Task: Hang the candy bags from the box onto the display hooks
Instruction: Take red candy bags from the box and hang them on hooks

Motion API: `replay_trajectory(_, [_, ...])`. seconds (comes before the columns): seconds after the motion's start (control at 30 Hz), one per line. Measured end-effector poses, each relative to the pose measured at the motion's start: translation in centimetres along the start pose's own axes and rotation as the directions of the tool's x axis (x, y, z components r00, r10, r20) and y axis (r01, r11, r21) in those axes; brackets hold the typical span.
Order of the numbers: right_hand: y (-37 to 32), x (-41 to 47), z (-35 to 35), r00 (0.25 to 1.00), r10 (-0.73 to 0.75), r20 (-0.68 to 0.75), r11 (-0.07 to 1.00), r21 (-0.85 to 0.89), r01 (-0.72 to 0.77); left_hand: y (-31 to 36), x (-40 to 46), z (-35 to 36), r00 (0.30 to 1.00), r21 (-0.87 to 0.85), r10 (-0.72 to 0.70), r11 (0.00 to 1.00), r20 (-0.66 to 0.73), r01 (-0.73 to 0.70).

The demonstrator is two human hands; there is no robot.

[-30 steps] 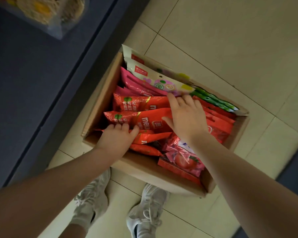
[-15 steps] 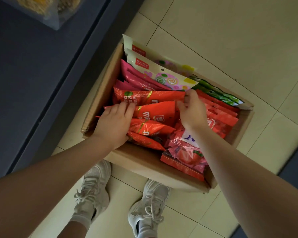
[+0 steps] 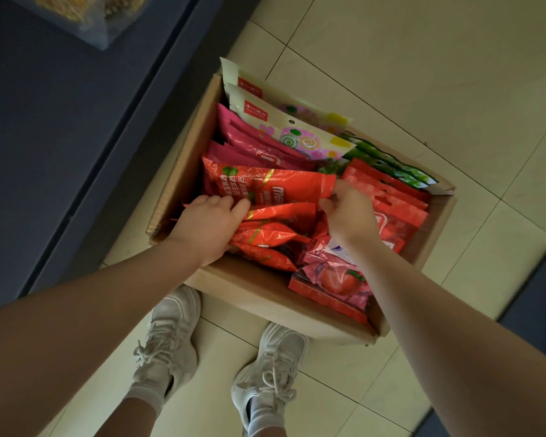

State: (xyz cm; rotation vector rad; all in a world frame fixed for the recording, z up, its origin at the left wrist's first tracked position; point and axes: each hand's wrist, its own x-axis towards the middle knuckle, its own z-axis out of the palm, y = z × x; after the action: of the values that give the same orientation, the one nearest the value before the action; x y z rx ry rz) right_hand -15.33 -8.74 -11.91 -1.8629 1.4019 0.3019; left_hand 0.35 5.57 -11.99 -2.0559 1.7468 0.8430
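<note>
Candy bags [image 3: 275, 190] were packed in an open cardboard box [image 3: 252, 285] set on the tiled floor [image 3: 423, 74] — red, pink, white and green ones. The topmost red bag was pinched at its right corner by the right hand [image 3: 349, 212]. The left hand [image 3: 207, 227] was laid on the bag's left end, fingers curled loosely; a firm grasp could not be confirmed.
</note>
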Motion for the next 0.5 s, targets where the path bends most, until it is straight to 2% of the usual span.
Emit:
replay_trajectory(0.07, [-0.5, -0.8, -0.6, 0.998, -0.018, -0.065, 0.991, 0.129, 0.026, 0.1, -0.4, -0.4, 1.0, 0.009, 0.019, 1.0, -0.012, -0.019])
replay_trajectory(0.17, [-1.6, -1.4, -2.3, 0.982, -0.031, -0.189, 0.961, 0.265, 0.082, -1.0, -1.4, -1.0, 0.995, -0.088, 0.006, 0.996, -0.096, -0.014])
replay_trajectory(0.3, [-2.6, -1.5, -4.0, 0.976, -0.057, -0.209, 0.964, 0.242, 0.109, -2.4, -1.8, -1.5, 0.998, -0.198, -0.067, 0.978, 0.007, 0.067])
replay_trajectory(0.4, [-2.6, -1.9, -3.8, 0.985, -0.063, -0.161, 0.98, 0.179, 0.091, -2.4, -0.9, -1.6, 0.997, -0.197, -0.006, 0.98, 0.076, 0.021])
replay_trajectory(0.5, [-2.4, -2.0, -3.2, 0.989, -0.042, -0.14, 0.984, 0.166, 0.066, -2.9, -0.9, -1.5, 0.993, -0.323, 0.02, 0.946, 0.12, 0.019])
